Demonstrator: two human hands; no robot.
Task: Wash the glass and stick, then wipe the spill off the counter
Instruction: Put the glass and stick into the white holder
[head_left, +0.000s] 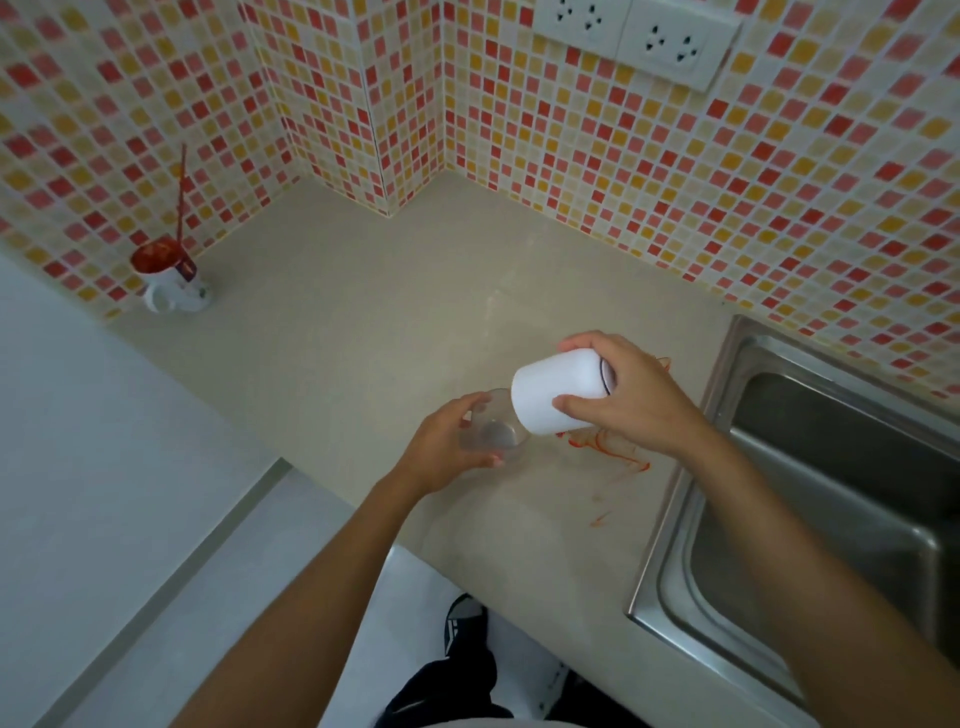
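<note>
Left hand (449, 449) gripping clear plastic glass (493, 434) | right hand (631, 397) tipping white plastic bottle (558, 397) over it | risk: overshooting onto red spill (610, 449) beneath right wrist

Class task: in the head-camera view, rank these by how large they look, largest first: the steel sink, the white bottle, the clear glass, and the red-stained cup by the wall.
1. steel sink, by far.
2. white bottle.
3. clear glass and red-stained cup: these look about alike. The cup stands farther from the camera and a hand partly covers the glass, so I will not rank them.
</note>
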